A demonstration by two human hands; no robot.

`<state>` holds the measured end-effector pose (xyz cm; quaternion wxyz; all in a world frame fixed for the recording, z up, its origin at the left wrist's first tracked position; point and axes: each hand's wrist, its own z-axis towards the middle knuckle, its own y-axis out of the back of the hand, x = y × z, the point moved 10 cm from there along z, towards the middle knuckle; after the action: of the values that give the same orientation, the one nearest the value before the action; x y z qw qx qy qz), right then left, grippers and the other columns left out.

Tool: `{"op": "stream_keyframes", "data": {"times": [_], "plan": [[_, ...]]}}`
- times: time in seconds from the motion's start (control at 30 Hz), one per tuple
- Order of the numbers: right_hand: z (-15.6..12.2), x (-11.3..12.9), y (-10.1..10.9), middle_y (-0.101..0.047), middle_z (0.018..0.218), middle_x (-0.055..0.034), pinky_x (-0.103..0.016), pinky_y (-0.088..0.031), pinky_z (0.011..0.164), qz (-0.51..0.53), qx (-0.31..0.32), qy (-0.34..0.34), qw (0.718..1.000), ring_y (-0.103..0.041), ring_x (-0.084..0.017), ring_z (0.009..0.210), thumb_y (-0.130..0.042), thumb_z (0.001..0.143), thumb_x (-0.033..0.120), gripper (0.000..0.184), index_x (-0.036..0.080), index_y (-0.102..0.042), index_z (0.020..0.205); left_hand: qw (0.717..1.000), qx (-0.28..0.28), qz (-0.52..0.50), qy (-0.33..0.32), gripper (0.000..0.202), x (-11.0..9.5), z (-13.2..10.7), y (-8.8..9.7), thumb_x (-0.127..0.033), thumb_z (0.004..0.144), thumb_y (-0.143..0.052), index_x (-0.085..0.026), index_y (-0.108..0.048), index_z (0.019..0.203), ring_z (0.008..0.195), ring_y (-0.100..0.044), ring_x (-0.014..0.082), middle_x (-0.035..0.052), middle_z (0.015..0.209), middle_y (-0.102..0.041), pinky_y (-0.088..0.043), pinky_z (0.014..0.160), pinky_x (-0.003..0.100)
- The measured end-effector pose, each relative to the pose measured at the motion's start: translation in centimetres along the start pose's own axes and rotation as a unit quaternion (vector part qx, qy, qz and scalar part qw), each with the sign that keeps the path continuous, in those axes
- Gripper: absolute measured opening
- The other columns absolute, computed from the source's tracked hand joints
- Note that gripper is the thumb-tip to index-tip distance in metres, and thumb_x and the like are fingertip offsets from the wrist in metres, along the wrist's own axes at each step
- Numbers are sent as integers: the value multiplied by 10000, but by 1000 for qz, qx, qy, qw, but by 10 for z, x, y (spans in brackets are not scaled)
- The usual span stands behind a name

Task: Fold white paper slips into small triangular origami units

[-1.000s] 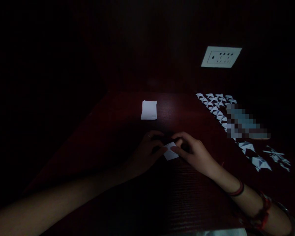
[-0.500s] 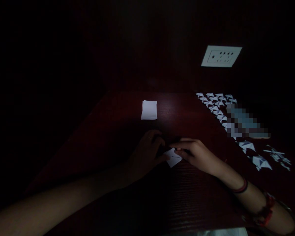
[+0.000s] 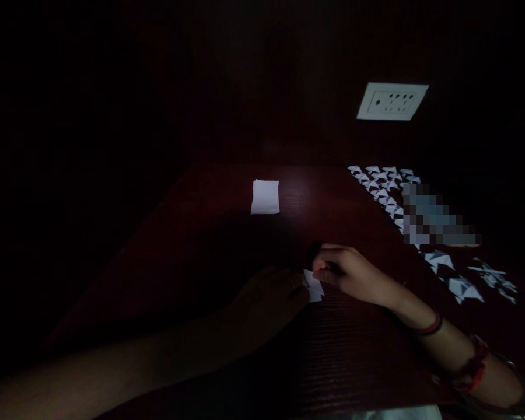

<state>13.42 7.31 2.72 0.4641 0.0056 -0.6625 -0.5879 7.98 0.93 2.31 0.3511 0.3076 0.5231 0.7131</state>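
Note:
A small piece of folded white paper lies on the dark red table between my hands. My right hand pinches its upper right edge between thumb and curled fingers. In deep shadow, my left hand has its fingers on the paper's left side, closed against it; the fingertips are hard to make out. Beyond my hands rests a stack of white square paper sheets. Several folded white paper shapes stand in rows at the right, and two larger-looking ones are nearer to my right forearm.
A blurred-out flat object lies beside the folded shapes. Thin white paper scraps are near it. A white socket panel is on the back wall. Something pale shows below the table's front edge. The surroundings are very dark.
My left hand has moved down and flattened onto the paper's left side. My right hand has curled its fingers in at the paper, whose visible shape and angle have changed.

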Motion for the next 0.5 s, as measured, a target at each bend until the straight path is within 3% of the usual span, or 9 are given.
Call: {"op": "stream_keyframes", "data": {"times": [0.23,0.5], "plan": [[1,1,-1,-499,691,14,-182,-358,580,-9,1,-14,1000,-472,-73,621,-502,726,88,88,153,-555,701,999,-28,23,-4,161,-7,-2,13,-136,799,-462,-153,-519,948,844,-519,176,40,953,-563,-390,744,327],[1,0,-6,-522,730,-13,-209,-371,586,-35,0,-34,999,-485,-99,636,-451,750,97,108,154,-543,746,1000,-27,15,3,173,-6,-2,9,-111,786,-472,-132,-526,949,900,-514,199,53,969,-569,-402,777,334]]}}
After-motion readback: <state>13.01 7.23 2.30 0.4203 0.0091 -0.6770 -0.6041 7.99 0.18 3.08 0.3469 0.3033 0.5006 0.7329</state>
